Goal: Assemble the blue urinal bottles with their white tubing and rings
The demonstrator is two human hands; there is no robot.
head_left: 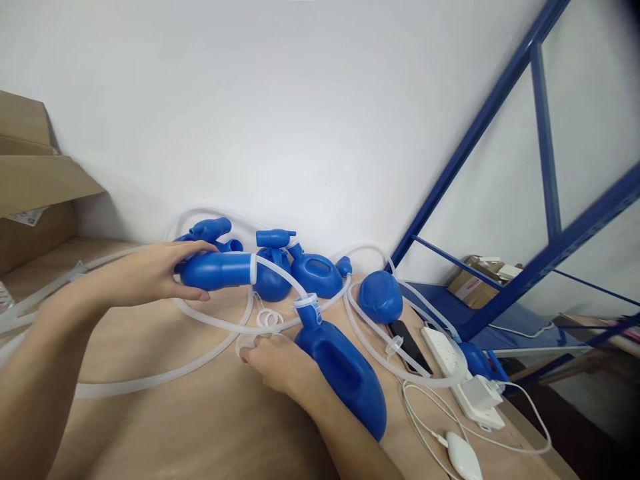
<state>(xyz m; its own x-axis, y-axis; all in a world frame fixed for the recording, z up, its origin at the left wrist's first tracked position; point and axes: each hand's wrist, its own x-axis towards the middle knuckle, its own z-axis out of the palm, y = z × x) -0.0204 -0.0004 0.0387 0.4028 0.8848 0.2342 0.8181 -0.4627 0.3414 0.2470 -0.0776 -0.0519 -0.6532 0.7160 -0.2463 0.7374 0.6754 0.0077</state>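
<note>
My left hand (173,270) is closed around a blue plastic tube-shaped fitting (217,271), whose white-rimmed wide end points right. My right hand (280,360) reaches low over the table, its fingers pinched on a translucent white cap (244,343) that is partly covered by them. Just right of that hand lies a blue plastic bottle (345,373) with a grip hole and a white-ringed neck. Clear hose (210,320) loops across the table between the hands. Thin white rings (270,317) lie beyond my right fingertips.
More blue bottles (317,275) and fittings (275,238) stand against the wall. On the right are a blue rounded piece (381,297), a black phone (411,347), a white power strip (445,353) and cables. A cardboard box (45,173) is left; a blue metal rack (545,147) rises right.
</note>
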